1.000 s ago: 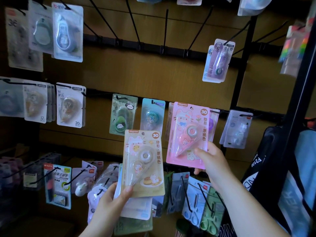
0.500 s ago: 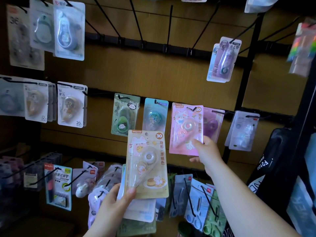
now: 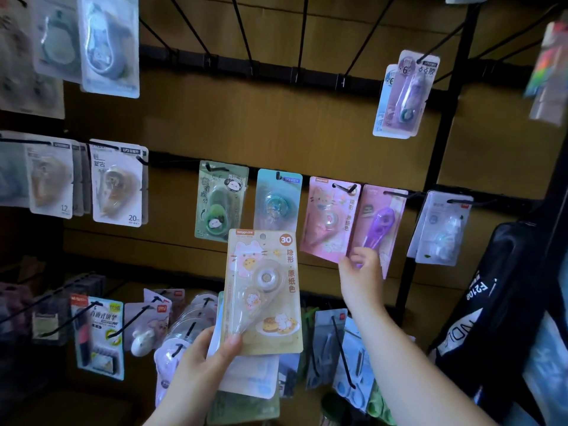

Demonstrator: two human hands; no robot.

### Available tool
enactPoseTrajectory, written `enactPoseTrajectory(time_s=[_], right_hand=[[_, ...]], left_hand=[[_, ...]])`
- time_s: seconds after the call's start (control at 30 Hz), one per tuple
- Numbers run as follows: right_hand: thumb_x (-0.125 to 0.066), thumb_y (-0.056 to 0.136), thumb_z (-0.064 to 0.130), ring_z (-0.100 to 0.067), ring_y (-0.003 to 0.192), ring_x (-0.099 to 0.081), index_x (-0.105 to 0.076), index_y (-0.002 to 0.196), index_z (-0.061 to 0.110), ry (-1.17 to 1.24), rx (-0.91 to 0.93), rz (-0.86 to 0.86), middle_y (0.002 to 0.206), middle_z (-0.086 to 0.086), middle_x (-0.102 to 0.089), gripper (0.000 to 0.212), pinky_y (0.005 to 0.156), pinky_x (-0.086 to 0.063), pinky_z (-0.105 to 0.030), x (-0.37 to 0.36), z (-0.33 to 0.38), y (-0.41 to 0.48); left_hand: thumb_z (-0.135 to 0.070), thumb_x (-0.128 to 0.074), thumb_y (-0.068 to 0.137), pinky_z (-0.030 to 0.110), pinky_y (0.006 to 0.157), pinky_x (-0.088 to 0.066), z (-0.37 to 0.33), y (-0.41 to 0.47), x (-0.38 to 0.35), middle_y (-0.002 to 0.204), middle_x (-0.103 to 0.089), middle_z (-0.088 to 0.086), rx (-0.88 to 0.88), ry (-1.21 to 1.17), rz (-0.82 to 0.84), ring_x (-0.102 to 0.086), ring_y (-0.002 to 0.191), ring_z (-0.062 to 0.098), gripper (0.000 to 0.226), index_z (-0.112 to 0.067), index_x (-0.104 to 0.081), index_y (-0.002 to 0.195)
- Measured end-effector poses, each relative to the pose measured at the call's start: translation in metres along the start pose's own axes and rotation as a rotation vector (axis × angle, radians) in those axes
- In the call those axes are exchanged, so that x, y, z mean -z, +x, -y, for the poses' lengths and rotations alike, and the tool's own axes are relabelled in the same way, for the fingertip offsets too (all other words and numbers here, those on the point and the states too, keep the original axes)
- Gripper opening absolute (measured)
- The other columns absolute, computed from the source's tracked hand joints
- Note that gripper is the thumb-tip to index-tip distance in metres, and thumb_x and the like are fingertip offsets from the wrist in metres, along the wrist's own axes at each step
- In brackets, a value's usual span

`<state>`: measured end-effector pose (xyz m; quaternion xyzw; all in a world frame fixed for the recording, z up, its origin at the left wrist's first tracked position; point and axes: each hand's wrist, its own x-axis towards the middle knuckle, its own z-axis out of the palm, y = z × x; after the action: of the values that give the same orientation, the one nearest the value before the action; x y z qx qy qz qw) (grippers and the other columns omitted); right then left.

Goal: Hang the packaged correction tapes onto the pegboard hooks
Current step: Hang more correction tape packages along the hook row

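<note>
My left hand is shut on a small stack of packs, with a yellow correction tape pack on top, held upright below the middle row. A pink correction tape pack hangs from a black hook in that row. My right hand is at its lower right corner, thumb and fingertips pinched there, overlapping the bottom of the neighbouring purple pack. Green and teal packs hang to the left of the pink one.
Several bare black hooks stick out of the top rail. More packs hang at upper left, upper right and far right. Scissors packs hang below. A black bag sits at right.
My right hand carried the pink pack up and back onto the hook beside the purple pack, where it now hangs. My left hand kept the yellow pack stack nearly still.
</note>
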<state>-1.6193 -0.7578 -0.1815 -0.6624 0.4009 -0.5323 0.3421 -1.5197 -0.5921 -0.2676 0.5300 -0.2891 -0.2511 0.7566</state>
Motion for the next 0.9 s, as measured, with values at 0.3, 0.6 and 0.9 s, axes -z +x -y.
enactPoseTrajectory(time_s=[0.3, 0.6, 0.9], right_hand=[[-0.049, 0.093, 0.023, -0.015, 0.076, -0.039, -0.052, 0.074, 0.004, 0.031, -0.022, 0.497, 0.08, -0.008, -0.044, 0.027, 0.057, -0.031, -0.022, 0.022, 0.024, -0.05], [-0.046, 0.094, 0.015, -0.014, 0.079, -0.042, -0.054, 0.098, -0.016, 0.257, -0.049, 0.168, 0.108, -0.039, -0.055, 0.033, 0.05, -0.031, -0.019, 0.037, 0.033, -0.048], [-0.043, 0.096, 0.02, -0.039, 0.108, -0.054, -0.061, 0.096, 0.003, 0.244, -0.003, 0.06, 0.123, -0.028, -0.053, 0.025, 0.093, -0.045, -0.045, 0.074, 0.057, -0.025]], left_hand=[[-0.053, -0.071, 0.044, 0.029, 0.068, -0.047, 0.005, -0.008, -0.023, 0.073, -0.073, -0.005, 0.003, -0.083, 0.066, -0.064, 0.08, 0.014, 0.051, -0.023, -0.062, 0.084], [-0.041, -0.086, 0.012, 0.035, 0.075, -0.052, 0.001, -0.018, -0.033, 0.086, -0.075, 0.007, -0.031, 0.0, 0.259, -0.069, 0.083, 0.023, 0.09, -0.015, -0.064, 0.095], [-0.043, -0.086, 0.009, 0.031, 0.065, -0.053, 0.002, -0.014, -0.026, 0.09, -0.073, 0.008, 0.003, -0.014, 0.247, -0.07, 0.081, 0.025, 0.099, -0.016, -0.06, 0.1]])
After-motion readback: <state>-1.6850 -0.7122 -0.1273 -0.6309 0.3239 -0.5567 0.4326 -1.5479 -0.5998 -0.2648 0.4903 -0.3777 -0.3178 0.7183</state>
